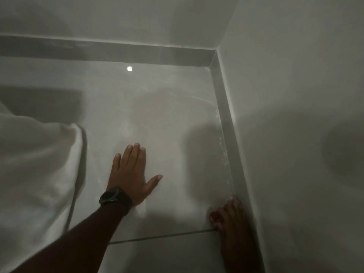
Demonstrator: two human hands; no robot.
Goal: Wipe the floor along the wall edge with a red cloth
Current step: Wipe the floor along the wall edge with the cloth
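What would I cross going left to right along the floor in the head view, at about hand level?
White fabric → left hand flat on the floor, black watch at its wrist → bare tile → right hand with a bit of red cloth under the fingers → grey skirting → right wall.

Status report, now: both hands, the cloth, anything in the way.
Left hand flat on the floor, open, empty. Right hand blurred at the baseboard, red cloth just showing under it; grip unclear. White fabric at left, off the edge.
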